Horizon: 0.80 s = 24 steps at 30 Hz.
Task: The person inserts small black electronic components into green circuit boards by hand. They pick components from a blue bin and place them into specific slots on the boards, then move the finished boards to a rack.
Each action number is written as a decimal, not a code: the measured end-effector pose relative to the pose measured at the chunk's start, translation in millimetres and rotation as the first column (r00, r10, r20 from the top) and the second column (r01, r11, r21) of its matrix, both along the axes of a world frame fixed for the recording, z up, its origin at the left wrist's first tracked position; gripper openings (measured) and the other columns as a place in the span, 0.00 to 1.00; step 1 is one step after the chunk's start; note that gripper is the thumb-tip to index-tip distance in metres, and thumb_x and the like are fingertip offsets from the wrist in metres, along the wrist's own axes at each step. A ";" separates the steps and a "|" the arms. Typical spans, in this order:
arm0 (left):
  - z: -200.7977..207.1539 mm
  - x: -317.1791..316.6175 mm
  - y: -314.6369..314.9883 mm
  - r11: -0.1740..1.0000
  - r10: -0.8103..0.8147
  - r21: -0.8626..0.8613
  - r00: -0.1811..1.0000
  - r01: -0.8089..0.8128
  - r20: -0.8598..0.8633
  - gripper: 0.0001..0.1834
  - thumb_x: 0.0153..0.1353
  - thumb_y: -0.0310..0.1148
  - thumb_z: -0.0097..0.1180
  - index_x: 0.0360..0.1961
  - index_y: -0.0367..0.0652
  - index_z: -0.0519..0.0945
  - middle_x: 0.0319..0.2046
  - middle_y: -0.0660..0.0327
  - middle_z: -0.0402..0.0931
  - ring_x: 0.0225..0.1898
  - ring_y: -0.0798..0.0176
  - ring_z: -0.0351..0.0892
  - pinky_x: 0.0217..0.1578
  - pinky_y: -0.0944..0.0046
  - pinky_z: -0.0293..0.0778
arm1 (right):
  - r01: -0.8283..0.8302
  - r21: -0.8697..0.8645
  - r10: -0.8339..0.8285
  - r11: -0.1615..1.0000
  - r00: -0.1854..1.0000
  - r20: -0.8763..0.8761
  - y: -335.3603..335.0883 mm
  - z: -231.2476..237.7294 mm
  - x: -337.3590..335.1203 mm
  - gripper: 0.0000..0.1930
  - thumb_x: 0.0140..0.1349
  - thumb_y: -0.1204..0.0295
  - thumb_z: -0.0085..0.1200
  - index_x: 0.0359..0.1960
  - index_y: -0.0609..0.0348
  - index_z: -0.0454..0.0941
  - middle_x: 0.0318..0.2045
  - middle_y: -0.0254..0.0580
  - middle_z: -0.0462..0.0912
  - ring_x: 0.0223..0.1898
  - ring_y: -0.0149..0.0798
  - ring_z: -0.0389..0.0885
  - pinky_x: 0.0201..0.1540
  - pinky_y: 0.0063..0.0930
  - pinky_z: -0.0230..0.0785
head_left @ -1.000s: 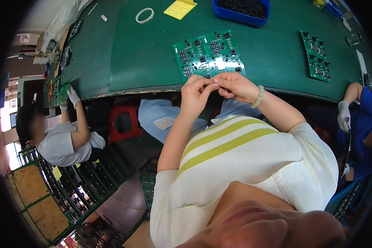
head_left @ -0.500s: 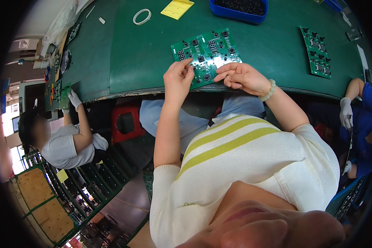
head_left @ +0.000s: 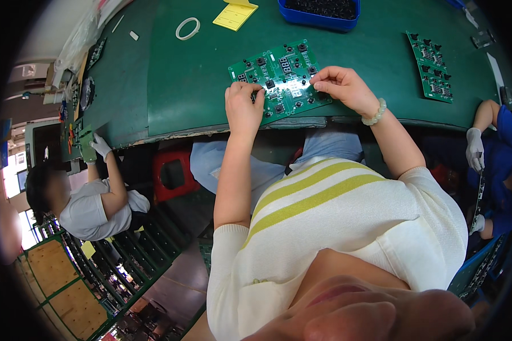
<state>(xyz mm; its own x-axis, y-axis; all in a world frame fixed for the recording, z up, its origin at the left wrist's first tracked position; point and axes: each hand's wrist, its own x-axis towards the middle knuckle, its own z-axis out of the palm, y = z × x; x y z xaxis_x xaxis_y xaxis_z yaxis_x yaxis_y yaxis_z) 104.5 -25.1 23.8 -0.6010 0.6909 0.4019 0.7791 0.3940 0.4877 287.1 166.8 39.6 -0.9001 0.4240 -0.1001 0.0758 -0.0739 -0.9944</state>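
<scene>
A green circuit board point(head_left: 275, 67) with black push buttons and white digit displays lies on the green-topped table in front of me. Over its left near edge is my left hand point(head_left: 243, 108), fingers curled and thumb close to the index finger. My right hand point(head_left: 347, 91), with a beaded bracelet at the wrist, reaches the board's right side. Its thumb and index finger come together beside a black button. Whatever either fingertip grip contains is too small or hidden to make out.
A blue bin point(head_left: 318, 20) of small black parts stands at the far side, beside a yellow paper pad point(head_left: 235, 16) and a white ring point(head_left: 188, 28). More boards point(head_left: 429, 65) lie to the right. Gloved co-workers sit left point(head_left: 99, 146) and right point(head_left: 475, 149).
My right hand has lifted from the board's near right corner and shifted farther away along its right side, its fingers closing to a pinch. The left hand stays at about the same place.
</scene>
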 end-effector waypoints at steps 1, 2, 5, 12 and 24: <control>0.7 -0.9 1.0 1.000 0.002 -0.023 1.000 -0.002 0.013 0.05 0.52 0.30 0.67 0.30 0.42 0.86 0.33 0.57 0.79 0.37 0.52 0.76 0.41 0.55 0.73 | 0.006 0.005 -0.005 1.000 0.999 -0.054 1.7 -3.8 -4.1 0.08 0.65 0.71 0.60 0.41 0.62 0.82 0.29 0.29 0.81 0.27 0.18 0.71 0.28 0.14 0.63; 2.3 -1.9 1.9 0.999 0.005 -0.045 1.000 -0.004 0.027 0.05 0.52 0.30 0.67 0.30 0.42 0.86 0.32 0.57 0.79 0.37 0.52 0.76 0.41 0.55 0.73 | 0.011 0.010 -0.010 1.000 0.994 -0.108 3.4 -5.8 -7.0 0.08 0.64 0.72 0.60 0.41 0.62 0.82 0.30 0.29 0.81 0.29 0.18 0.72 0.29 0.14 0.65; 7.4 -2.7 4.4 0.995 0.020 -0.095 0.999 -0.015 0.050 0.05 0.52 0.31 0.67 0.29 0.42 0.86 0.31 0.56 0.79 0.36 0.51 0.77 0.40 0.54 0.73 | -0.036 0.317 -0.001 0.948 0.993 0.117 11.6 11.3 -13.4 0.08 0.62 0.75 0.61 0.41 0.63 0.82 0.32 0.32 0.82 0.31 0.21 0.76 0.34 0.17 0.70; 10.3 7.0 14.5 0.974 0.100 -0.196 0.991 -0.115 -0.089 0.04 0.50 0.28 0.62 0.24 0.40 0.85 0.31 0.54 0.78 0.37 0.49 0.77 0.38 0.53 0.76 | -0.004 0.861 0.172 0.509 0.980 -0.098 15.0 -4.6 -36.5 0.08 0.59 0.80 0.56 0.40 0.62 0.82 0.38 0.44 0.80 0.41 0.47 0.78 0.46 0.38 0.73; 4.6 8.6 17.3 0.948 -0.009 -0.311 0.973 -0.064 -0.229 0.05 0.52 0.28 0.61 0.26 0.39 0.85 0.34 0.55 0.77 0.40 0.51 0.77 0.39 0.53 0.77 | 0.014 0.866 0.111 0.499 0.991 -0.080 10.5 -4.6 -43.4 0.06 0.59 0.74 0.57 0.37 0.59 0.81 0.33 0.44 0.81 0.42 0.48 0.78 0.47 0.40 0.72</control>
